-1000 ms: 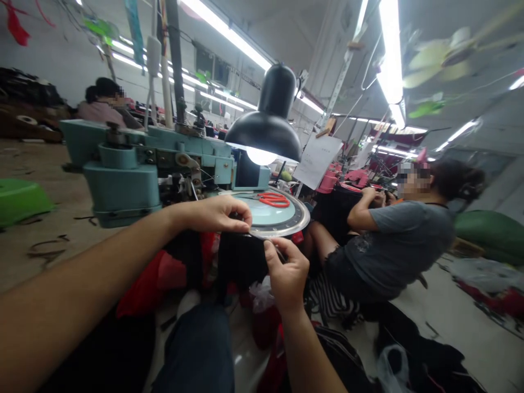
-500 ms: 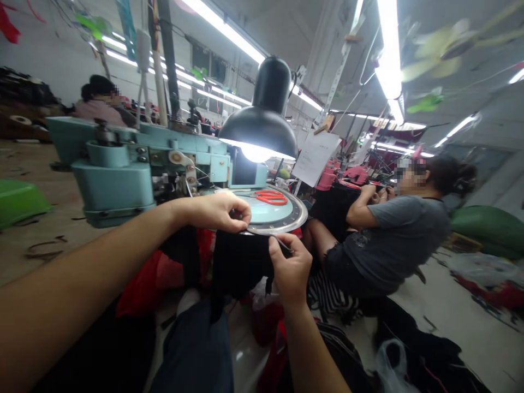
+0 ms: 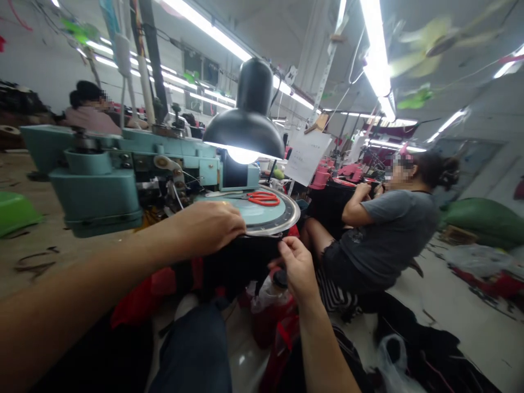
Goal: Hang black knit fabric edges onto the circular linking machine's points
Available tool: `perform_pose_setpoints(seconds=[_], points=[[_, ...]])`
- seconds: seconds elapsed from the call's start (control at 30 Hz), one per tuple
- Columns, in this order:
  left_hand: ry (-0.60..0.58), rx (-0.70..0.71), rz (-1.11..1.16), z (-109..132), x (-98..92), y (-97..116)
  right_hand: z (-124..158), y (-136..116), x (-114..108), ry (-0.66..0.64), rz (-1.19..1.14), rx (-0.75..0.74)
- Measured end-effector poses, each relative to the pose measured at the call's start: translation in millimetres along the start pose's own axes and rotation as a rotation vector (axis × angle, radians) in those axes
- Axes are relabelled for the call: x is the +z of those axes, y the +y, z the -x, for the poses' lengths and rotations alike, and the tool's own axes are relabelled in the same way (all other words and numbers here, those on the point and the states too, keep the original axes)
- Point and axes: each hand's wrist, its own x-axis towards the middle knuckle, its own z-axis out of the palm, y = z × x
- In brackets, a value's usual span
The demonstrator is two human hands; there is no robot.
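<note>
A teal linking machine (image 3: 102,174) stands before me with a round dial plate (image 3: 282,215) at its front. A piece of black knit fabric (image 3: 245,262) hangs from the dial's near rim. My left hand (image 3: 208,226) is closed over the fabric's top edge, pressing it against the rim. Just right of it, my right hand (image 3: 297,265) pinches the same fabric edge below the rim. Red-handled scissors (image 3: 264,198) lie on top of the dial.
A lit black desk lamp (image 3: 245,125) hangs over the dial. A seated person in a grey shirt (image 3: 388,234) works at the right; another person (image 3: 90,112) sits far left. Red and black garments (image 3: 139,295) pile below. A green basin (image 3: 14,210) sits at left.
My left hand has flattened over the fabric at the rim, and my right hand has shifted slightly right along it. The fabric is pulled up closer under the dial.
</note>
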Motion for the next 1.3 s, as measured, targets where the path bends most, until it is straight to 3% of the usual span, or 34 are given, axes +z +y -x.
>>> perform_pose_setpoints(seconds=[0.1, 0.27, 0.4, 0.57, 0.73, 0.9, 1.07, 1.23, 1.3], points=[[-0.053, -0.012, -0.058, -4.0, -2.4, 0.3, -1.0, -5.0, -1.3, -0.073, -0.021, 0.021], [-0.147, -0.043, 0.191, -15.8, -1.3, -15.4, -6.1, -13.0, -0.6, -0.151, -0.11, 0.048], [-0.13, -0.073, 0.266, -17.2, 4.7, -20.3, -7.5, -19.1, 12.3, -0.177, -0.054, -0.001], [-0.102, -0.09, 0.298, -12.0, 4.9, -17.9, 5.3, -24.5, 33.4, 0.001, 0.106, -0.244], [-0.104, -0.067, 0.33, -7.1, 3.2, -21.8, 13.1, -17.0, 35.5, 0.135, 0.178, -0.373], [-0.142, -0.136, 0.3, -12.0, 1.6, -22.5, 6.2, -10.9, 32.5, 0.205, 0.176, -0.331], [-0.267, -0.084, 0.384, -20.9, -3.6, -22.1, 9.4, -16.9, 35.0, 0.087, 0.189, -0.291], [-0.246, -0.091, 0.408, -21.6, -1.4, -28.5, 11.4, -16.3, 34.7, 0.2, 0.179, -0.322], [-0.252, -0.097, 0.393, -22.8, -1.0, -28.9, 9.9, -16.3, 33.0, 0.161, 0.157, -0.275]])
